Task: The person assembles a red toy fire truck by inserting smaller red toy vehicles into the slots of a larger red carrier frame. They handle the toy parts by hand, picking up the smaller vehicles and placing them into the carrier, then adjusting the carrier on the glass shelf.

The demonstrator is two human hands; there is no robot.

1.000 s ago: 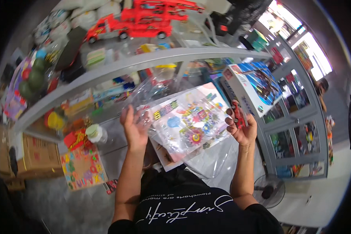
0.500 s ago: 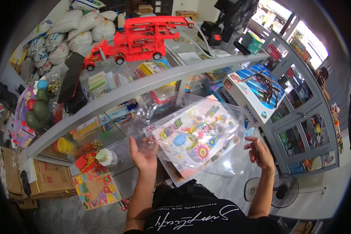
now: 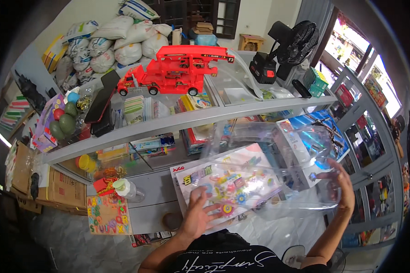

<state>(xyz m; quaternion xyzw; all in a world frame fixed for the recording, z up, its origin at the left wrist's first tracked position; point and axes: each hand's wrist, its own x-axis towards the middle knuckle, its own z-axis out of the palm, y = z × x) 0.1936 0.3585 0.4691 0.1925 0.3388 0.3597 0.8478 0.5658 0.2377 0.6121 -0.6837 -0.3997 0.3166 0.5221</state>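
A clear plastic bag (image 3: pixel 300 186) stretches across the middle, loose and glossy. My right hand (image 3: pixel 341 185) is at the bag's right end, fingers curled on the film. Under the bag's left part lies a flat white and pink toy box (image 3: pixel 228 182) with colourful pictures of gears, tilted in front of my body. Over the box's lower left corner is my left hand (image 3: pixel 197 217), fingers spread and gripping nothing. A larger blue and white toy box (image 3: pixel 321 132) with a dark figure on it sits behind the bag, partly covered by it.
A glass display counter (image 3: pixel 168 123) runs across in front, bearing a red toy truck (image 3: pixel 173 75) and a black fan (image 3: pixel 300 43). At left are a white pump bottle (image 3: pixel 127 189), an alphabet board (image 3: pixel 108 214) and cardboard boxes (image 3: pixel 64 191). A glass-door cabinet (image 3: pixel 373 177) stands right.
The clear bag has shifted right along with my right hand, uncovering more of the white box. My left hand has come off the bag's left edge and lower over the box. The view has tilted up.
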